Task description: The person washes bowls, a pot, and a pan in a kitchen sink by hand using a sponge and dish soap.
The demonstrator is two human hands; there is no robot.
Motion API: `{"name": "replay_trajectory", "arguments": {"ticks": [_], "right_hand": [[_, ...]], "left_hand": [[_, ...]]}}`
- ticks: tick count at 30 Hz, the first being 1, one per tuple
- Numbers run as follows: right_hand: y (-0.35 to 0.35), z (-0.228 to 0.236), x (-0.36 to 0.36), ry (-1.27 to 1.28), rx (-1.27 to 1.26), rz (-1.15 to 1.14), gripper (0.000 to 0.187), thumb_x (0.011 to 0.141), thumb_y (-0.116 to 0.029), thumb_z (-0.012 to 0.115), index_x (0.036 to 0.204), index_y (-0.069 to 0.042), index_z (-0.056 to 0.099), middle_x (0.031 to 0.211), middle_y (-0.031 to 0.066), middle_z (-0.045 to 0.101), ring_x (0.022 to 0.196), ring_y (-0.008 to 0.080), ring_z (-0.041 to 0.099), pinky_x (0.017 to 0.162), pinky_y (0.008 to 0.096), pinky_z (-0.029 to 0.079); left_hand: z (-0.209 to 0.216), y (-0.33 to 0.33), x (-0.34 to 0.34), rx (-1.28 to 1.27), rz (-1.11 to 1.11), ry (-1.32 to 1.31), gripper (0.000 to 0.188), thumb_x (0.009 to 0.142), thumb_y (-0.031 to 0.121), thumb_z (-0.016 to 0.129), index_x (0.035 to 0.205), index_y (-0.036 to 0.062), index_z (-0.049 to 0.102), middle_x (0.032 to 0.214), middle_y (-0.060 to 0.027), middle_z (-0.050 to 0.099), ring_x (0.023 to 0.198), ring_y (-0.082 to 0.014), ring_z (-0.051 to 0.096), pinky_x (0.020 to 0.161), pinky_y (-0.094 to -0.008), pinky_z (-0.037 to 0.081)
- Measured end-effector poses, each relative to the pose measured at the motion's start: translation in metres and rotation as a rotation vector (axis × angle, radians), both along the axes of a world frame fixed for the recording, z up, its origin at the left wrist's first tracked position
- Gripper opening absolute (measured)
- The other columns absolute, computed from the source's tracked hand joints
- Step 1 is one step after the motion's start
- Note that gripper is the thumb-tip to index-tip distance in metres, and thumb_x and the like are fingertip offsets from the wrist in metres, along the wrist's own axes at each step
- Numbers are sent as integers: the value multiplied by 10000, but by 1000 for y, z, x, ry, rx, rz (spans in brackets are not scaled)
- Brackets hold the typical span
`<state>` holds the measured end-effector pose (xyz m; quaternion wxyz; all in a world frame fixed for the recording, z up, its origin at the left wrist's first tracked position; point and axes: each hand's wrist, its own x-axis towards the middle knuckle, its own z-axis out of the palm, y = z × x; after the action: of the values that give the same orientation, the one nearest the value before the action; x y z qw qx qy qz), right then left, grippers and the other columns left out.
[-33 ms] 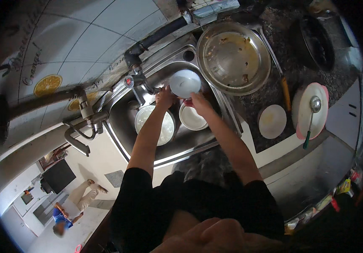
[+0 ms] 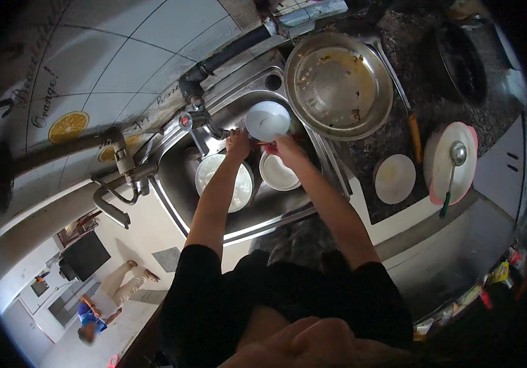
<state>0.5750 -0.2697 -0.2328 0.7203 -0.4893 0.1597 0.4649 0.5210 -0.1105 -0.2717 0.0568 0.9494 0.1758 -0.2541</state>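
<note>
The white bowl (image 2: 268,119) lies just beyond the two hands, toward the far right corner of the steel sink (image 2: 276,205); being round, it shows no long axis. The right hand (image 2: 288,149) seems nearer, fingers closed at its near rim; the left hand (image 2: 238,144) is curled beside it, its grip impossible to tell. Rightward, a stained steel pan (image 2: 337,86) sits by the dark table's (image 2: 352,156) left edge; behind rises a tiled wall (image 2: 135,49).

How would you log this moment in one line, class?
left hand: beside white bowl, contact unclear | right hand: gripping white bowl | sink: round vessel, second bowl | counter: steel pan, pink-rimmed dish, ladle
</note>
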Motion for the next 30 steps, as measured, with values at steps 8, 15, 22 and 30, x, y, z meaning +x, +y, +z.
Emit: {"name": "replay_trajectory", "arguments": {"ticks": [8, 15, 22, 30], "right_hand": [[20, -23, 18, 44, -92, -84, 258, 791, -93, 385, 1036, -12, 380, 836, 138, 524, 667, 218, 562, 590, 300, 505], [28, -44, 13, 183, 32, -179, 323, 785, -51, 417, 1100, -51, 346, 1026, 141, 422, 888, 267, 488, 677, 389, 501], [16, -33, 23, 176, -128, -135, 333, 724, -67, 542, 1015, -14, 389, 944, 145, 445, 918, 247, 451, 675, 348, 468], [-31, 18, -25, -1681, -1259, 764, 207, 703, -146, 479, 910, -144, 487, 842, 41, 453, 817, 203, 488, 588, 293, 427]], "left_hand": [[-9, -3, -3, 40, -239, 107, 213, 680, 172, 528, 877, 96, 555, 799, -77, 574, 889, -221, 519, 702, -379, 414], [18, 77, -37, 249, -383, -338, 371, 730, 108, 459, 1099, 74, 443, 911, -153, 503, 720, -277, 532, 693, -393, 433], [88, 84, -83, 137, 20, 18, 245, 768, 205, 442, 987, 97, 443, 897, -130, 517, 876, -313, 514, 641, -398, 464], [70, 134, -149, 188, 161, 52, 327, 718, 166, 513, 1023, 94, 418, 985, -131, 473, 929, -294, 478, 812, -407, 369]]}}
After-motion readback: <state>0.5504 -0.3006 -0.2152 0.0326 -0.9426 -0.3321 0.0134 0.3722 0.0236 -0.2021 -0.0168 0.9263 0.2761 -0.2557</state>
